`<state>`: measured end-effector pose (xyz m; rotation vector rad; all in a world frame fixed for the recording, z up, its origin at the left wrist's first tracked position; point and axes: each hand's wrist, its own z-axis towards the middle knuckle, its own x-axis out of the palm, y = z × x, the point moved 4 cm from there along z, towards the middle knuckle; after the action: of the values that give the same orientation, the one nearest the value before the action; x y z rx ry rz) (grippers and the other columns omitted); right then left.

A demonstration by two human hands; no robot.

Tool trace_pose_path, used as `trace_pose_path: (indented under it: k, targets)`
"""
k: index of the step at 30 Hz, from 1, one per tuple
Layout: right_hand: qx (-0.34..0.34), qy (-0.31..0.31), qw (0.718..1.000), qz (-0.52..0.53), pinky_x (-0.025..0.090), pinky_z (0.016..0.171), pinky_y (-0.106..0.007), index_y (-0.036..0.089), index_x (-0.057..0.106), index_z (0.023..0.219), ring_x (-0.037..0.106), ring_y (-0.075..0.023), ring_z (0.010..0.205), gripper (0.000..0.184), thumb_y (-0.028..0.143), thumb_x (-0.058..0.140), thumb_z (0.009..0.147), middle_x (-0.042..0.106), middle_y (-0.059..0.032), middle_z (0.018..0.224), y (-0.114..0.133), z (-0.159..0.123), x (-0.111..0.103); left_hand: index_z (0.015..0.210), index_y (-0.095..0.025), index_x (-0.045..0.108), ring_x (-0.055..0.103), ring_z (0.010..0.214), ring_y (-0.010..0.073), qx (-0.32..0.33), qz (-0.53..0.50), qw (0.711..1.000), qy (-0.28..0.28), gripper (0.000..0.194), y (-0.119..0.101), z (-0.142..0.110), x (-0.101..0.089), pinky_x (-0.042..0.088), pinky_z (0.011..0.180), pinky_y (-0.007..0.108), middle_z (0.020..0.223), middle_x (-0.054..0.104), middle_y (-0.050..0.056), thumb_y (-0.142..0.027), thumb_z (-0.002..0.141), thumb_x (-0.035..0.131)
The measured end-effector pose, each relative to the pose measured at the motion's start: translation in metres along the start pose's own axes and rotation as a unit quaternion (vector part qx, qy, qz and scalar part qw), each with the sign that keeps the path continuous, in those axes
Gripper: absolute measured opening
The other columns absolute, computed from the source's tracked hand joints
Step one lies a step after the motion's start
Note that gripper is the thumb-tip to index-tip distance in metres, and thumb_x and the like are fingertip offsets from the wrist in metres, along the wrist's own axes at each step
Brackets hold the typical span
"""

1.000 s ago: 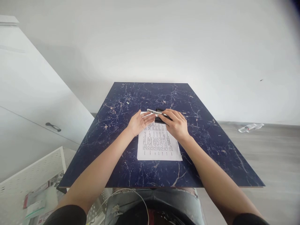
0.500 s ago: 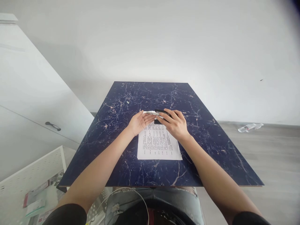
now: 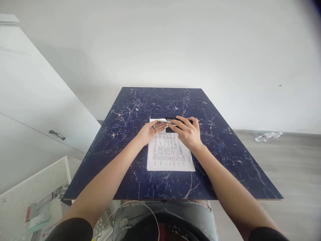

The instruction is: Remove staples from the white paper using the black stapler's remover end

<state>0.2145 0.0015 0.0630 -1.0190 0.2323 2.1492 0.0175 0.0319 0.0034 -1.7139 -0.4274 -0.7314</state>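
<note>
A black stapler [image 3: 171, 130] is spread open above the far part of a stack of printed paper [image 3: 168, 154]. My right hand [image 3: 189, 134] grips it from the right, fingers wrapped over its black body and partly hiding it. A thin metal strip of the stapler points left. My left hand [image 3: 148, 132] has its thumb on the tip of that strip, with the fingers bent underneath. Whether anything small lies between those fingertips is too fine to make out.
Paper and hands are on a dark blue marbled table [image 3: 125, 187]. A small pale piece [image 3: 136, 109] lies toward its far left. A white perforated basket [image 3: 32, 180] with packets stands at lower left, beside a white cabinet [image 3: 37, 87]. Clear plastic [image 3: 268, 136] lies on the floor at right.
My left thumb has come down onto the stapler's metal tip, and the left fingers have curled from their flatter pose. My right hand keeps its grip with hardly any shift.
</note>
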Motion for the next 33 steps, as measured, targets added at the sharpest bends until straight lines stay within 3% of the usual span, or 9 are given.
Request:
trace_pose_path:
  k: [4, 7, 10, 14, 19, 24, 28, 31, 33]
  targets:
    - [0.143, -0.040, 0.985, 0.085, 0.042, 0.101, -0.048, 0.035, 0.074, 0.120, 0.067, -0.0256, 0.120, 0.050, 0.000, 0.055, 0.090, 0.075, 0.0009, 0.126, -0.015, -0.003, 0.003, 0.108, -0.005, 0.072, 0.068, 0.124, 0.0319, -0.024, -0.050, 0.998, -0.030, 0.032, -0.005, -0.002, 0.002, 0.050, 0.116, 0.042, 0.118, 0.074, 0.024, -0.031, 0.099, 0.056]
    - [0.247, -0.051, 0.940, 0.228, 0.051, 0.090, -0.043, 0.028, 0.077, 0.110, 0.072, -0.0244, 0.101, 0.033, 0.011, 0.066, 0.084, 0.077, -0.0031, 0.113, -0.031, -0.008, 0.008, 0.116, -0.004, 0.068, 0.065, 0.129, 0.0336, 0.013, -0.092, 0.994, -0.049, 0.039, -0.011, -0.003, -0.001, 0.050, 0.116, 0.042, 0.124, 0.071, 0.025, -0.037, 0.099, 0.055]
    - [0.279, 0.013, 0.889, 0.363, 0.055, 0.079, -0.039, 0.023, 0.078, 0.106, 0.071, -0.0241, 0.088, 0.030, 0.020, 0.077, 0.077, 0.077, -0.0037, 0.099, -0.039, -0.010, 0.013, 0.124, -0.007, 0.064, 0.062, 0.133, 0.0324, 0.070, -0.110, 0.989, -0.072, 0.043, -0.019, -0.004, -0.008, 0.050, 0.116, 0.044, 0.128, 0.070, 0.024, -0.039, 0.100, 0.050]
    - [0.234, 0.142, 0.850, 0.451, 0.055, 0.079, -0.039, 0.021, 0.079, 0.103, 0.072, -0.0236, 0.086, 0.029, 0.022, 0.079, 0.073, 0.078, -0.0035, 0.097, -0.027, -0.007, 0.017, 0.130, -0.011, 0.062, 0.058, 0.138, 0.0299, 0.122, -0.099, 0.984, -0.081, 0.044, -0.028, -0.005, -0.013, 0.049, 0.117, 0.045, 0.136, 0.067, 0.020, -0.042, 0.102, 0.045]
    - [0.172, 0.204, 0.861, 0.434, 0.053, 0.070, -0.033, 0.021, 0.080, 0.093, 0.069, -0.0189, 0.075, 0.024, 0.013, 0.075, 0.071, 0.077, -0.0010, 0.086, -0.002, -0.002, 0.023, 0.134, -0.011, 0.061, 0.054, 0.142, 0.0284, 0.139, -0.087, 0.985, -0.054, 0.052, -0.034, -0.007, -0.009, 0.044, 0.120, 0.043, 0.142, 0.064, 0.019, -0.048, 0.105, 0.038]
    - [0.136, 0.206, 0.875, 0.417, 0.053, 0.074, -0.035, 0.023, 0.078, 0.105, 0.070, -0.0206, 0.081, 0.027, 0.019, 0.076, 0.078, 0.078, -0.0031, 0.095, 0.003, -0.003, 0.027, 0.138, -0.007, 0.061, 0.049, 0.147, 0.0323, 0.071, -0.059, 0.995, 0.039, 0.088, -0.033, -0.014, 0.013, 0.039, 0.123, 0.045, 0.144, 0.062, 0.022, -0.075, 0.100, 0.020]
    - [0.140, 0.095, 0.892, 0.420, 0.053, 0.086, -0.040, 0.027, 0.067, 0.129, 0.067, -0.0230, 0.096, 0.042, 0.039, 0.075, 0.090, 0.074, -0.0050, 0.105, -0.005, 0.000, 0.016, 0.141, -0.006, 0.059, 0.044, 0.149, 0.0335, 0.030, -0.037, 0.995, 0.086, 0.096, -0.029, -0.020, 0.025, 0.033, 0.126, 0.046, 0.149, 0.058, 0.023, -0.080, 0.097, 0.017]
    - [0.180, -0.018, 0.920, 0.347, 0.052, 0.084, -0.041, 0.026, 0.069, 0.115, 0.062, -0.0233, 0.089, 0.027, 0.039, 0.073, 0.092, 0.071, -0.0034, 0.092, -0.007, 0.006, 0.004, 0.142, -0.006, 0.059, 0.040, 0.152, 0.0335, 0.013, -0.024, 0.992, 0.122, 0.093, -0.026, -0.024, 0.032, 0.028, 0.128, 0.047, 0.151, 0.056, 0.022, -0.078, 0.098, 0.019]
    - [0.183, -0.052, 0.934, 0.304, 0.052, 0.085, -0.043, 0.027, 0.070, 0.109, 0.061, -0.0244, 0.090, 0.018, 0.034, 0.071, 0.093, 0.072, -0.0035, 0.091, -0.001, 0.013, 0.000, 0.141, -0.006, 0.061, 0.038, 0.153, 0.0333, 0.005, -0.020, 0.990, 0.139, 0.092, -0.024, -0.026, 0.035, 0.027, 0.129, 0.046, 0.152, 0.056, 0.021, -0.077, 0.099, 0.020]
